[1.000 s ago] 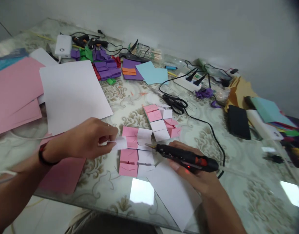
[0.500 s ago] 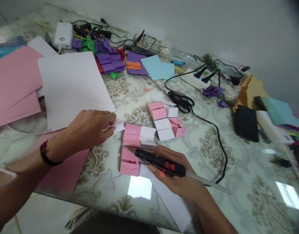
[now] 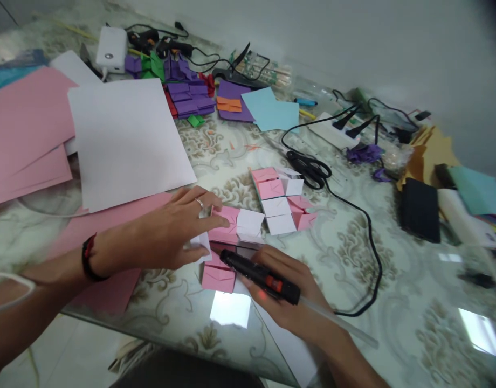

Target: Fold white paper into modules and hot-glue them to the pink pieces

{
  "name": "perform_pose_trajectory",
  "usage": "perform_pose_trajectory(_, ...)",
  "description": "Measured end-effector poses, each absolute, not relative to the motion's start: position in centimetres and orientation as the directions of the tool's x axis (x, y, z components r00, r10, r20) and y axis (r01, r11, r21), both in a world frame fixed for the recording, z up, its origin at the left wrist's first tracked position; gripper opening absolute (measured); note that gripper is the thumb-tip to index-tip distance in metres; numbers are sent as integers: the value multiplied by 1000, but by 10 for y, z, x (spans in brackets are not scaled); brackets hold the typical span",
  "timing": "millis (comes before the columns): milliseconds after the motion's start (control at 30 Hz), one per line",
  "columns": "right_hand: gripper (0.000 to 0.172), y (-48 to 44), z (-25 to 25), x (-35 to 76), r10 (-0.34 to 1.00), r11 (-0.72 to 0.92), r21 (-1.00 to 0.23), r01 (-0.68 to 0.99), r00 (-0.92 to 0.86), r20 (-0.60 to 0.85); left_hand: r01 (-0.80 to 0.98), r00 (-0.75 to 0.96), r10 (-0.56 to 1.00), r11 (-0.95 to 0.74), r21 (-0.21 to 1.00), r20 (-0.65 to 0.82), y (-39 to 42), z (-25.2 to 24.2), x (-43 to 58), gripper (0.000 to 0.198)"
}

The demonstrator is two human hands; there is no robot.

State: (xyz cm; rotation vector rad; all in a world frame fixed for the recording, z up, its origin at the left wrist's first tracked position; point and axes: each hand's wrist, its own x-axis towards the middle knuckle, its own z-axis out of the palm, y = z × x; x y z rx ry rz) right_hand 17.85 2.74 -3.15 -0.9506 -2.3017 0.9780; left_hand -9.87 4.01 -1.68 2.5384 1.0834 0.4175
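Note:
My right hand (image 3: pixel 282 280) is wrapped round a black pen-shaped hot glue gun (image 3: pixel 260 276), a clear glue stick (image 3: pixel 341 321) trailing from its back end. Its tip points at a set of pink and white folded paper squares (image 3: pixel 219 279) lying on the table. My left hand (image 3: pixel 183 229) has thumb and fingers on a small white folded paper piece (image 3: pixel 202 245) at the left side of that set, fingertips over the pink upper square. Just to the right lies a second pink and white folded set (image 3: pixel 278 207).
Black scissors (image 3: pixel 310 170) and a black cable (image 3: pixel 367 226) lie on the right. White sheets (image 3: pixel 130 143) and pink sheets (image 3: pixel 29 129) cover the left. Purple folded papers (image 3: pixel 187 99), a power strip (image 3: pixel 335 130) and a black phone-like slab (image 3: pixel 420 210) stand further back.
My left hand has moved right and down, bringing the white paper piece against the pink and white set. The glue gun's tip stays near the set. The view has shifted slightly.

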Motion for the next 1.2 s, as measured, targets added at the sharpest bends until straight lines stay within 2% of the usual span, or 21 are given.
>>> perform_pose_trajectory(267, 16, 27, -35, 182, 750, 523, -737, 429, -643, 157, 663, 646, 759, -611, 431, 83, 48, -4, -121, 39)
perform_pose_trajectory(633, 13, 29, -32, 178, 754, 494, -749, 442, -647, 115, 590, 699, 715, -570, 572, -7, 50, 1, -119, 21)
perform_pose_trajectory(767, 11, 26, -35, 179, 756, 499, -746, 440, -642, 127, 577, 688, 726, -557, 597, 13, 49, 4, -123, 25)
perform_pose_trajectory(967, 12, 26, -38, 179, 760, 486, -766, 422, -636, 132, 594, 621, 780, -534, 601, 79, 52, 9, -125, 14)
perform_pose_trajectory(1200, 12, 28, -37, 177, 752, 485, -773, 409, -646, 130, 675, 587, 810, -495, 546, 9, 55, 6, -127, 21)
